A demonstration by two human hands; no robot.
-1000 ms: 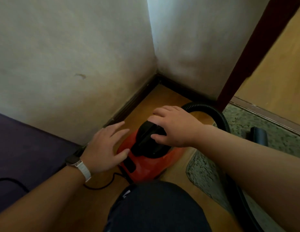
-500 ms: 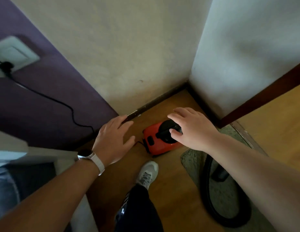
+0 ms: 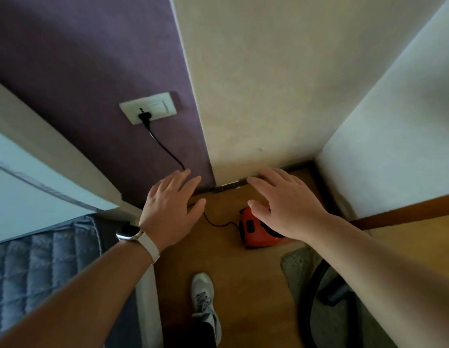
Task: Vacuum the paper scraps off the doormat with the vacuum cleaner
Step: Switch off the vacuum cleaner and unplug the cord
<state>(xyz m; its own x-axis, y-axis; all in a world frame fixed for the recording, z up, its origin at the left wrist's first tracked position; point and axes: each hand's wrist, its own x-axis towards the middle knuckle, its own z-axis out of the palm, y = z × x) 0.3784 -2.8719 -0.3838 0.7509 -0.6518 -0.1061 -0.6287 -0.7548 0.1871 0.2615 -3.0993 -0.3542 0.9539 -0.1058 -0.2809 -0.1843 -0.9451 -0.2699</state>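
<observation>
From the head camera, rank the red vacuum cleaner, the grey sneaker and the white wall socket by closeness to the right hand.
1. Red vacuum cleaner, partly under the right hand.
2. Grey sneaker, below and left on the floor.
3. White wall socket, up left on the purple wall.

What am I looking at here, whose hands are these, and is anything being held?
There is one view, from a camera worn on a person's head, looking down. The left hand, with a watch on the wrist, and the right hand are both spread open and empty. Below them on the wooden floor sits the red vacuum cleaner. Its black cord runs up to a wall socket. The black hose curls over the grey doormat at lower right. One shoe shows below.
</observation>
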